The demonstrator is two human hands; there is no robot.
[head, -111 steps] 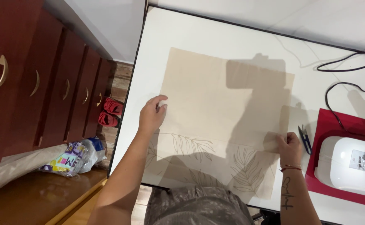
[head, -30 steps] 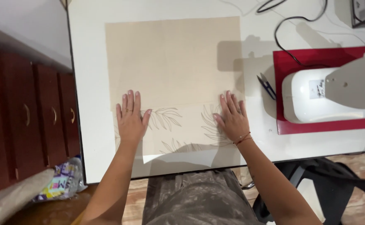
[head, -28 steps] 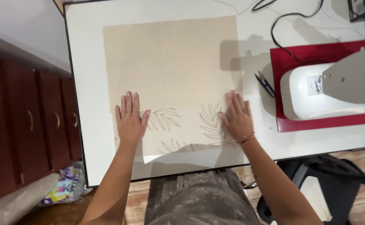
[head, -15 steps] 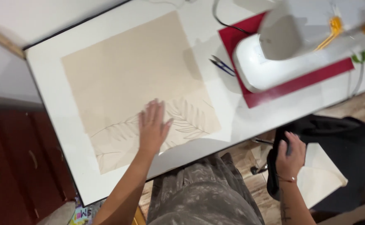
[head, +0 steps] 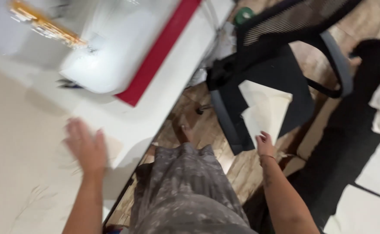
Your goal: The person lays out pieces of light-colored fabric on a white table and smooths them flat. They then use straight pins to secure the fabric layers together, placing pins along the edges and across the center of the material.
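- Wooden floor [head: 237,173] shows beside the white surface [head: 172,73], and a black mesh chair [head: 285,47] stands on it just off the surface's edge, to my right.
- On the chair's dark seat lies a pale cream cloth piece [head: 265,108], flat, with its long axis running from the seat's back edge down toward me.
- Its near corner sits right above my right hand [head: 265,145]; the fingertips are at or almost at that edge, though I cannot tell whether they touch.
- That hand is the nearer one by far. Its grip is open, fingers loosely spread, with nothing in it.
- My left hand [head: 86,147] is well apart from the chair, blurred over the surface. Its fingers are spread flat, clenched on nothing, over the big beige fabric [head: 16,164].
- I cannot tell whether the palm presses the fabric or hovers just above it.
- The fabric covers the left part of the surface and reaches its near edge. Faint line drawing shows on it close to me.
- Farther up the surface a white sewing machine [head: 112,47] rests on a red mat [head: 159,52], with a small dark tool [head: 68,83] just beside its base.
- More black and white cloth [head: 372,143] lies on the floor at far right.
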